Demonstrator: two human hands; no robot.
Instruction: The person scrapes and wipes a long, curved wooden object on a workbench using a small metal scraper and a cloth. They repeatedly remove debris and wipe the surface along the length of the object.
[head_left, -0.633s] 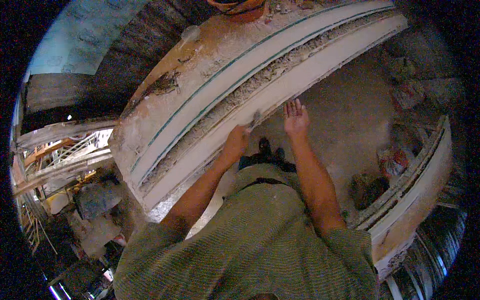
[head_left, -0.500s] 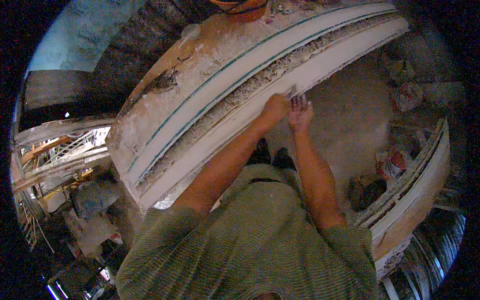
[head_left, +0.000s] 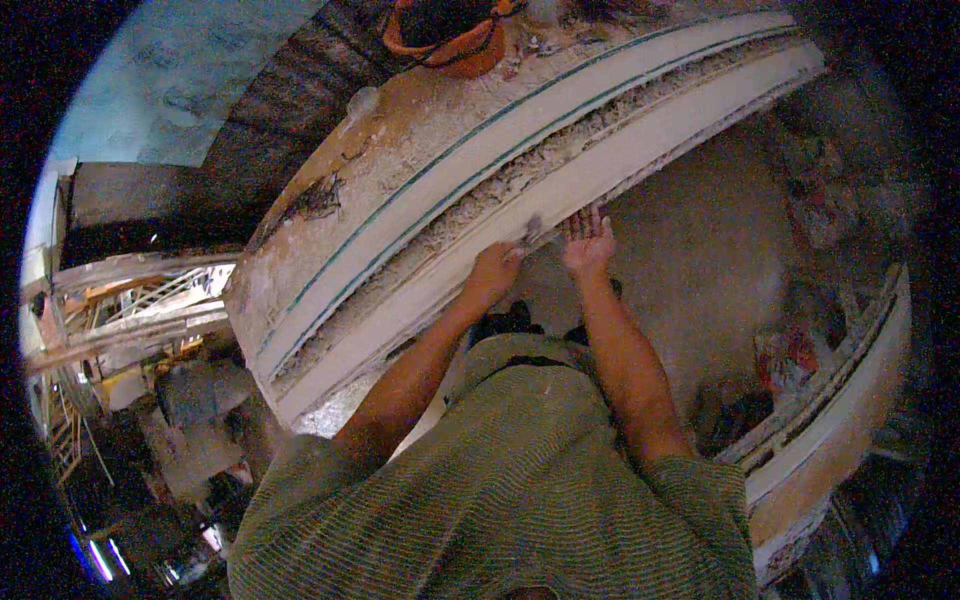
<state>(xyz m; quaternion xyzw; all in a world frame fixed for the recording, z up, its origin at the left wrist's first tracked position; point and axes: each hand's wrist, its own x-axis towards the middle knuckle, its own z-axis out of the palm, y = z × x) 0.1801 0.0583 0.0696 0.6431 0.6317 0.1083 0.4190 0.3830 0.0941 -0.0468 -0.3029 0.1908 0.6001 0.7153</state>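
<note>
My left hand [head_left: 495,270] is closed round a small tool with a dark grey, blade-like end [head_left: 535,224]; blur hides its exact kind. That end lies at the near edge of a long white strip [head_left: 600,170], which looks like plaster and runs along the table edge. My right hand [head_left: 588,245] is open just to the right, palm up, fingers stretched toward the strip's edge, with nothing I can make out in it. Behind the strip runs a rough, crumbly groove [head_left: 480,188], then a pale band [head_left: 400,195] edged with green lines.
An orange bucket [head_left: 470,62] stands on the dusty brown worktable [head_left: 310,240] at the far side. To the right, a second bench [head_left: 835,430] carries a similar strip, beside a red-and-white bag [head_left: 790,360]. Timber pieces [head_left: 140,300] lie at the left.
My left hand has moved left and nearer along the strip's edge with the small tool. My right hand has dropped slightly nearer, its fingers more spread. The view has shifted, showing more of the bucket.
</note>
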